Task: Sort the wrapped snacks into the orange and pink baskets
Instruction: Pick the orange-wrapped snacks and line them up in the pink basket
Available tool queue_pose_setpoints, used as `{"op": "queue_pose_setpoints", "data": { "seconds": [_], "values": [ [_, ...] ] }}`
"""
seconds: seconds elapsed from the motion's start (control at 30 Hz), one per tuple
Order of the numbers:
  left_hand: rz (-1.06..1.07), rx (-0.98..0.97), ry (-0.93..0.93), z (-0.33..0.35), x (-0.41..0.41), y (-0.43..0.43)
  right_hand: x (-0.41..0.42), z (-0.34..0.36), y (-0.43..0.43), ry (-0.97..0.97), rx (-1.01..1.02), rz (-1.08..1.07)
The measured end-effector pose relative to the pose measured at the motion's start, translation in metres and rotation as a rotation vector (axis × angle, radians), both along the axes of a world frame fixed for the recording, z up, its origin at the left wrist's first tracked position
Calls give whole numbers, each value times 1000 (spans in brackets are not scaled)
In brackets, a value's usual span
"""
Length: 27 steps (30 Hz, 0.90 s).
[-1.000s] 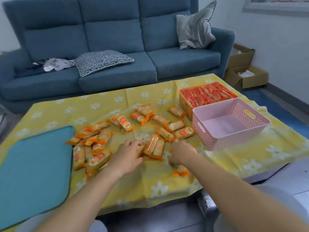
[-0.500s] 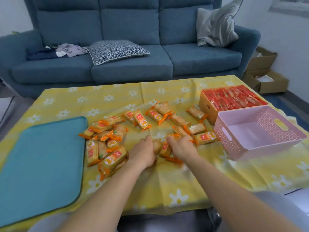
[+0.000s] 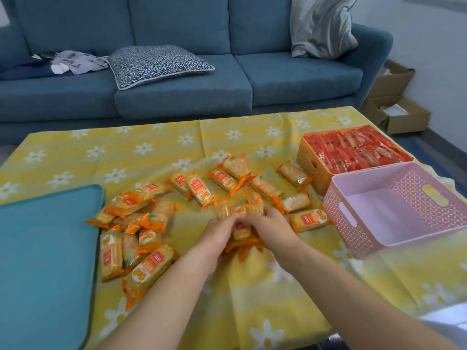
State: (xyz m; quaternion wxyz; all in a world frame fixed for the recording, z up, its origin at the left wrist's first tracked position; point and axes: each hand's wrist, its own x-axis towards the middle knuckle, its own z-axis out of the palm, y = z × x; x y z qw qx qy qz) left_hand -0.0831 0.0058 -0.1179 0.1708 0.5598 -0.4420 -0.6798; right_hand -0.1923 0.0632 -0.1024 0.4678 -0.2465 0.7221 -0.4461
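Both forearms enter from the near edge. My view shows the left hand [image 3: 217, 236] and right hand [image 3: 271, 229] pressed together mid-table, fingers of each curled round one bundle [image 3: 242, 234] of orange-wrapped snacks. The bundle sits low on the yellow cloth [image 3: 252, 299]; I cannot tell whether it is lifted.

A teal mat [image 3: 45, 261] lies at near left. Just beside it is a heap [image 3: 141, 231] of the same snacks, overlapping one another. More snacks [image 3: 227, 178] lie scattered beyond the hands, some touching.

At right stands the pink basket [image 3: 366, 241], with nothing visible inside. Directly behind and touching it is the orange basket [image 3: 307, 160], filled to the rim with red packets [image 3: 353, 152].

Beyond the table is a blue sofa [image 3: 177, 94] bearing a patterned cushion [image 3: 156, 64] and a grey cushion [image 3: 321, 26]. Cardboard boxes [image 3: 399, 114] sit on the floor at far right.
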Motion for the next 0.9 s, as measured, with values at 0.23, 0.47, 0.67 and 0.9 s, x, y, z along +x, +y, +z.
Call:
{"op": "queue_pose_setpoints", "data": {
  "seconds": [0.23,0.47,0.67,0.9],
  "values": [
    [112,96,254,-7,-2,-9,-24,18,1,163,-84,126],
    [224,85,268,-7,-9,-11,-122,7,4,1228,315,637],
    [236,124,310,-11,-20,-6,-131,-12,14,1160,450,770],
    [256,92,366,-10,-37,-6,-111,-6,-1,1232,612,789]
  ]
}}
